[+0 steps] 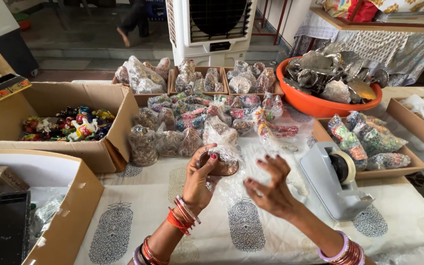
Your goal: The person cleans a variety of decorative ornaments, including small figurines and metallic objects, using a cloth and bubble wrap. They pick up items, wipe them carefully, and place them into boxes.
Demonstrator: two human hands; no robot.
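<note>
The small round metal bowl [220,162], partly wrapped in clear plastic, sits at the centre of the view, gripped by the left hand [199,179]; the thumb and curled fingers close around its left side and rim, holding it just above the printed tablecloth [138,221]. The right hand [268,189], at about four o'clock from the bowl, is half open with fingers spread and bent; it seems to pinch the loose clear wrap [244,179] trailing from the bowl, though the film is too faint to be sure.

At twelve o'clock from the bowl lies a heap of wrapped packets [207,120], some silvery, some coloured; beyond them stand cardboard trays of wrapped pieces [197,81]. At one o'clock an orange basin [315,104] holds bare metal pieces; at three o'clock, near the right hand, stands a grey tape dispenser [332,179], with a shallow tray of coloured packets [374,142] just behind it. At nine to ten o'clock an open cardboard box [109,147] holds bright painted figurines [69,125]; at seven o'clock another cardboard box [69,216] holds a dark tray. A white air cooler [211,29] stands on the floor at twelve o'clock, well beyond the table.
</note>
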